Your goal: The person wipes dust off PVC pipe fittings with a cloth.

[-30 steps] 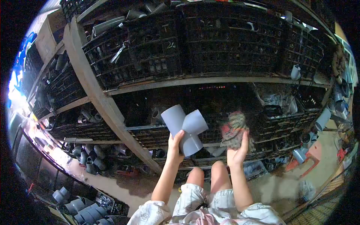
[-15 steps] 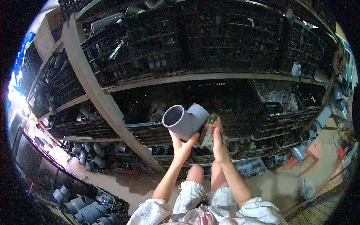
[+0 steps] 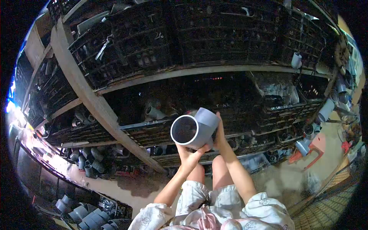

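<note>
A grey plastic pipe tee (image 3: pixel 207 119) is held up in front of me, its wide round mouth tilted toward the camera. My left hand (image 3: pixel 191 153) grips it from below, with the thumb across its lower side. Against the right side of the fitting is my right hand (image 3: pixel 220 138), fingers mostly hidden behind it. The patterned rag seen in that hand half a second ago is now out of sight, apparently behind the tee.
Dark crates (image 3: pixel 230 42) of fittings fill the shelves ahead, with a wooden post (image 3: pixel 86 84) at the left. Several grey fittings (image 3: pixel 94 220) lie in a crate at lower left. A red plastic stool (image 3: pixel 316 147) is on the floor at right.
The tee has turned so its wide mouth faces me more, and has shifted slightly right. My right hand has moved in behind its side, and the rag has gone from view.
</note>
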The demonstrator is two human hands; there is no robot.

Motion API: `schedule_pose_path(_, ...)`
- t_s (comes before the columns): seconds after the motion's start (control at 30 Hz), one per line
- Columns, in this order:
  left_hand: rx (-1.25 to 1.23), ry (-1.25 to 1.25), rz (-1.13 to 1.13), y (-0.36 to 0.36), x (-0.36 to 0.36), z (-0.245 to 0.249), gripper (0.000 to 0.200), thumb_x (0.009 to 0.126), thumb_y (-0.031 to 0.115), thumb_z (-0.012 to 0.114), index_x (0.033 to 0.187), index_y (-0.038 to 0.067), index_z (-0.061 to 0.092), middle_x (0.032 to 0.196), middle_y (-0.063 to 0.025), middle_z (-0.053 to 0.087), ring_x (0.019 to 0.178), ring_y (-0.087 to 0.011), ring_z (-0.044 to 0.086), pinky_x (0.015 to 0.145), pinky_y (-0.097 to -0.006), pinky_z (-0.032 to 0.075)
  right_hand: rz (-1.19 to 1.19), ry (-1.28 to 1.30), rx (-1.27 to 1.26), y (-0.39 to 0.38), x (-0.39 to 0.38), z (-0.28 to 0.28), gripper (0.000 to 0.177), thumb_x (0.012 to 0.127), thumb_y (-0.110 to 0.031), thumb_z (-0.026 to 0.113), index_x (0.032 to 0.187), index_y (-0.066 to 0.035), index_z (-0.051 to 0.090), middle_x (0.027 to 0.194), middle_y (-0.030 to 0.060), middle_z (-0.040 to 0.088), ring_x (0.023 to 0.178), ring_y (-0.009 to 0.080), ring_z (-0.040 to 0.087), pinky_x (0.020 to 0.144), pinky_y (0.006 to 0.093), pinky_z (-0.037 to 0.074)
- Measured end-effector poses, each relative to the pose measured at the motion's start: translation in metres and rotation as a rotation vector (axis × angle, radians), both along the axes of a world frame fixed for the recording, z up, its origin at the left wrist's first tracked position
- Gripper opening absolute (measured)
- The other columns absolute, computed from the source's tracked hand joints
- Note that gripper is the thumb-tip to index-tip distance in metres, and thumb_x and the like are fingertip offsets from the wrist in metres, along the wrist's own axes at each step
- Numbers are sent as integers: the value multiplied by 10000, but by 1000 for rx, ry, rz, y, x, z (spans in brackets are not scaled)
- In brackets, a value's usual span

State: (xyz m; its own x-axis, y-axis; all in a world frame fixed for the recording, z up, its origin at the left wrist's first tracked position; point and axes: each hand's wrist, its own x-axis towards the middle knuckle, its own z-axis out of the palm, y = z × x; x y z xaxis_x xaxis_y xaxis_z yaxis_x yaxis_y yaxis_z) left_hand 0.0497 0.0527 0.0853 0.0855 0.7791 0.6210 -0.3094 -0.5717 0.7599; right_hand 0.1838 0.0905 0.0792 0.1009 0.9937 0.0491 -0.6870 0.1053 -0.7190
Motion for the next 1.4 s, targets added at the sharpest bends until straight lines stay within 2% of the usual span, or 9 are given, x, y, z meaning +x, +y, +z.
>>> schedule_pose_path(0.2, -107, -104, 91, 25, 0, 2, 764, 674, 122, 649, 1274, 48, 183, 1181, -93, 362, 1060, -197, 389, 903, -331, 314, -286, -670, 61, -2, -17, -23, 746, 847, -574, 172, 1253, 43, 284, 1204, 141, 426, 1106, 183, 383, 948, 314, 255)
schedule_pose_path(0.33, -175, -184, 125, 34, -7, 5, 717, 663, 123, 670, 1228, 39, 237, 1130, -98, 383, 1038, -190, 387, 882, -319, 316, -459, -922, 334, -61, -48, 23, 575, 844, -338, 459, 1268, 4, 274, 1089, 174, 509, 1013, 235, 482, 857, 322, 368)
schedule_pose_path(0.63, -687, -525, -364, 25, -33, 10, 552, 774, 499, 459, 1138, 84, 443, 1008, -72, 535, 916, -209, 520, 788, -350, 428, -494, -58, 39, -57, -2, 6, 366, 858, -315, 448, 1133, -74, 464, 1080, 32, 508, 1016, 138, 465, 886, 309, 353)
schedule_pose_path(0.77, -725, -505, -392, 24, -19, 16, 623, 756, 578, 430, 1148, 93, 441, 1021, -78, 536, 917, -222, 522, 776, -369, 434, -211, -418, -60, -77, -21, 34, 557, 837, -325, 497, 1256, 1, 329, 1231, 74, 399, 1143, 146, 351, 972, 292, 242)
schedule_pose_path(0.83, -762, -282, -377, 23, -11, 10, 675, 802, 543, 399, 1268, 74, 266, 1214, -110, 390, 1084, -216, 414, 916, -351, 337, -236, -668, 328, -68, -32, 36, 688, 773, -197, 604, 1305, -40, 196, 1231, 74, 360, 1113, 140, 341, 957, 277, 253)
schedule_pose_path(1.0, 59, 285, 109, 36, -18, 31, 806, 760, 393, 556, 1296, 16, 88, 1284, -170, 234, 1202, -251, 254, 991, -353, 210, -266, -972, 476, -60, -24, 75, 818, 714, -210, 647, 1319, -14, 133, 1262, 210, 336, 1163, 293, 353, 964, 370, 268)
schedule_pose_path(1.13, -127, 265, -289, 59, -14, 44, 934, 627, 443, 663, 1294, 10, 173, 1259, -146, 342, 1173, -214, 332, 982, -337, 245, -471, -1431, 701, -48, -29, 106, 864, 741, -218, 611, 1334, -9, 18, 1300, 225, 272, 1197, 317, 307, 982, 360, 235)
schedule_pose_path(1.23, -479, -268, -573, 58, -16, 57, 880, 653, 485, 644, 1285, 29, 236, 1249, -121, 377, 1136, -216, 394, 952, -348, 323, -339, -1407, 740, -38, -26, 114, 875, 738, -254, 621, 1331, 2, 30, 1330, 215, 221, 1242, 297, 221, 1004, 358, 182)
schedule_pose_path(1.4, -369, -308, -730, 69, -24, 45, 772, 639, 391, 660, 1231, 10, 343, 1168, -115, 467, 1033, -225, 492, 887, -351, 401, -213, -1136, 762, -27, -13, 103, 572, 796, -298, 534, 1264, -45, 325, 1349, 180, 214, 1268, 344, 128, 1033, 362, 100)
